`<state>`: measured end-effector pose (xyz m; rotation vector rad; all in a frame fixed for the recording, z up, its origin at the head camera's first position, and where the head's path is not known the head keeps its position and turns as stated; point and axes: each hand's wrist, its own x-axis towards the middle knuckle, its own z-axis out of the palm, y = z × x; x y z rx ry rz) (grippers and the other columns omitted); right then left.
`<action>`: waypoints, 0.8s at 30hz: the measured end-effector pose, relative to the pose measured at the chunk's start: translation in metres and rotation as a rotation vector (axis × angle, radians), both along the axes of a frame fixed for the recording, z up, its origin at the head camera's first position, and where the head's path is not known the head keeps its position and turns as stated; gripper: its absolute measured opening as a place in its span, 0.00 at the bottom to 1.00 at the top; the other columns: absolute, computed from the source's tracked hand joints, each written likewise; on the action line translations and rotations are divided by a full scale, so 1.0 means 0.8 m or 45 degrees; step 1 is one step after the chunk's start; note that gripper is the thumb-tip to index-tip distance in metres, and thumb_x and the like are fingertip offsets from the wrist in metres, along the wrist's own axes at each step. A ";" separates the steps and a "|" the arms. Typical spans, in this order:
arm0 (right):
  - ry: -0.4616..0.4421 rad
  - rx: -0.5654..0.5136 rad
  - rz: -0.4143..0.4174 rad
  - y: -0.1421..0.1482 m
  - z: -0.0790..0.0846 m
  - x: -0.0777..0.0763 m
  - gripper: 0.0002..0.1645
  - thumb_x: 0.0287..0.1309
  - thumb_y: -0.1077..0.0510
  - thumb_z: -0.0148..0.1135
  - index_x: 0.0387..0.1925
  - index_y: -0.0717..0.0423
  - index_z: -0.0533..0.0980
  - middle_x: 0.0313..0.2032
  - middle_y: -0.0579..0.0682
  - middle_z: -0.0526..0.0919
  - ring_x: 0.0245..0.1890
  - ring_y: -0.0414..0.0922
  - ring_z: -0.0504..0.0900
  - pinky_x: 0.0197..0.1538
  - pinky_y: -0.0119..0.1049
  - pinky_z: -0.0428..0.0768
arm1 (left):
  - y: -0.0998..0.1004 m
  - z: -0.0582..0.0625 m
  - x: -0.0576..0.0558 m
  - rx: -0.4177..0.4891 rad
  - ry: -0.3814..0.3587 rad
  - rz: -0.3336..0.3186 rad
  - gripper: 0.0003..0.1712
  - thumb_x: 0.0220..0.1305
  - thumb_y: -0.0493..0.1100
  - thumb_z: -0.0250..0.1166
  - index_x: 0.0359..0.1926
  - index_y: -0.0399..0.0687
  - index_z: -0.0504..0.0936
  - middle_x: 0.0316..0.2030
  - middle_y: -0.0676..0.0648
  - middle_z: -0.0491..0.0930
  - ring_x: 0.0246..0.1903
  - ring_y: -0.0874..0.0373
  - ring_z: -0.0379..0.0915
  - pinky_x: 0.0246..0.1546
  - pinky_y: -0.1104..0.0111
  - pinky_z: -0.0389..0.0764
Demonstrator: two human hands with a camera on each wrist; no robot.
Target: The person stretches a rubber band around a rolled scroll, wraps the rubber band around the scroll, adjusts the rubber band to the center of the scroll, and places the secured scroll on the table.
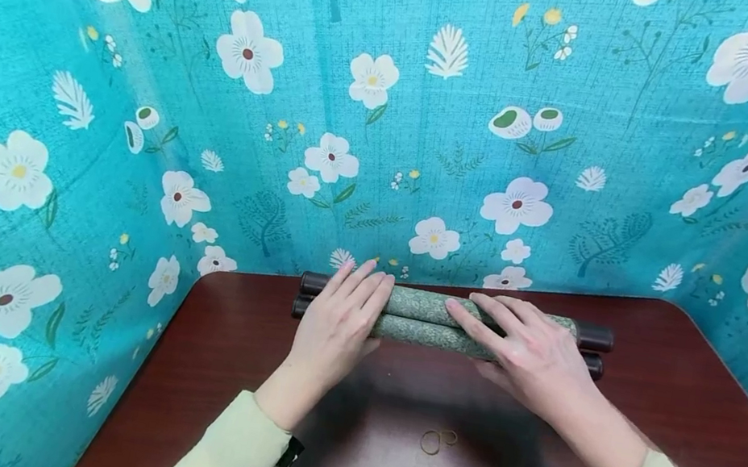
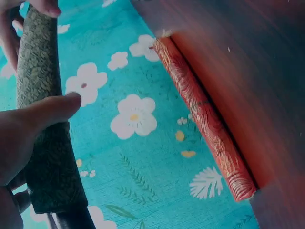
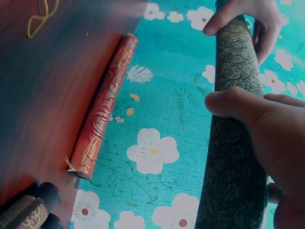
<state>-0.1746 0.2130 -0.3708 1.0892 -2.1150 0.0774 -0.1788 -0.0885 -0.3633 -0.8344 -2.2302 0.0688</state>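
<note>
A green patterned scroll (image 1: pixel 423 305), wound as two parallel rolls with dark end knobs, lies crosswise between my hands near the table's far edge in the head view. My left hand (image 1: pixel 339 322) grips its left part, fingers over the top and thumb on the near side. On the right part, my right hand (image 1: pixel 531 352) holds it the same way, fingers spread over the rolls. The left wrist view shows the left thumb (image 2: pixel 55 109) pressed along the green scroll (image 2: pixel 39 62). In the right wrist view the right thumb (image 3: pixel 233 102) lies across the scroll (image 3: pixel 236 52).
Thin yellowish rubber bands (image 1: pixel 431 442) lie on the dark red table (image 1: pixel 212 371) nearer me. A red scroll with a gold pattern (image 3: pixel 105 109) lies along the table edge in the wrist views. Another gold-patterned roll (image 3: pixel 24 212) shows at lower left. A turquoise floral cloth (image 1: pixel 388 146) hangs behind.
</note>
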 end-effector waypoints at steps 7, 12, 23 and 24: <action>-0.020 -0.008 -0.004 0.005 -0.002 -0.004 0.68 0.26 0.49 0.96 0.76 0.46 0.73 0.60 0.58 0.84 0.53 0.60 0.85 0.40 0.56 0.89 | -0.012 -0.001 0.006 0.008 0.028 0.021 0.62 0.39 0.61 0.91 0.72 0.39 0.76 0.63 0.41 0.83 0.68 0.44 0.76 0.76 0.54 0.69; -0.010 0.003 -0.004 0.008 -0.003 -0.004 0.68 0.25 0.48 0.96 0.75 0.47 0.74 0.59 0.58 0.84 0.52 0.60 0.85 0.39 0.56 0.89 | -0.019 -0.003 0.006 -0.002 0.024 0.030 0.58 0.39 0.57 0.91 0.70 0.38 0.78 0.63 0.41 0.83 0.66 0.44 0.78 0.76 0.55 0.70; -0.010 0.020 0.001 0.006 -0.003 -0.001 0.68 0.27 0.46 0.95 0.76 0.47 0.73 0.59 0.58 0.84 0.53 0.59 0.85 0.41 0.56 0.89 | -0.015 -0.006 0.004 -0.023 -0.041 0.055 0.53 0.41 0.54 0.90 0.67 0.39 0.80 0.61 0.42 0.84 0.66 0.45 0.78 0.76 0.54 0.70; -0.008 0.019 0.001 0.006 -0.003 -0.001 0.68 0.26 0.46 0.95 0.76 0.47 0.73 0.59 0.58 0.84 0.52 0.59 0.85 0.41 0.56 0.89 | -0.015 -0.006 0.004 -0.022 -0.046 0.051 0.53 0.40 0.54 0.90 0.67 0.39 0.80 0.61 0.43 0.85 0.66 0.45 0.78 0.76 0.53 0.70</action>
